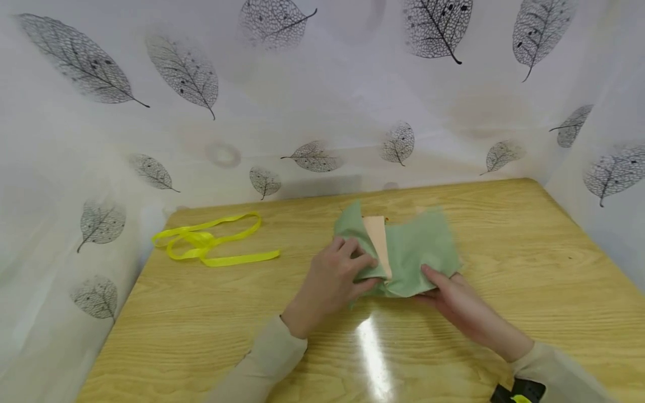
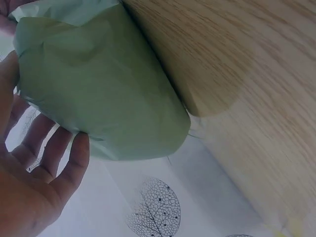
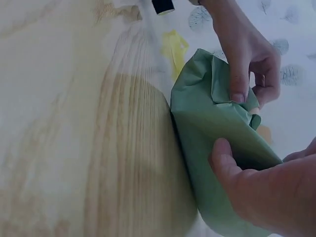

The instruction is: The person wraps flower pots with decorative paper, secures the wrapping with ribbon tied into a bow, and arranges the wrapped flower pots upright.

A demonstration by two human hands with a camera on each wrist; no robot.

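A sheet of green wrapping paper [image 1: 423,243] lies folded inward from the left over the middle of the wooden table, and a peach-coloured strip [image 1: 377,240] shows between its folds. My left hand [image 1: 335,277] pinches the creased left flap between thumb and curled fingers. On the other side, my right hand [image 1: 461,308] grips the near right edge, thumb on top and fingers underneath. In the right wrist view the green paper [image 3: 197,143] bulges up with an opening beside the right thumb. From the left wrist, the outer side of the paper [image 2: 103,94] appears smooth and rounded.
A loosely looped yellow ribbon [image 1: 201,240] lies on the wooden table [image 1: 529,240] at the back left. A white leaf-printed sheet [image 1: 353,106] hangs behind and along the sides. A small black and yellow object [image 1: 521,392] is at the right wrist.
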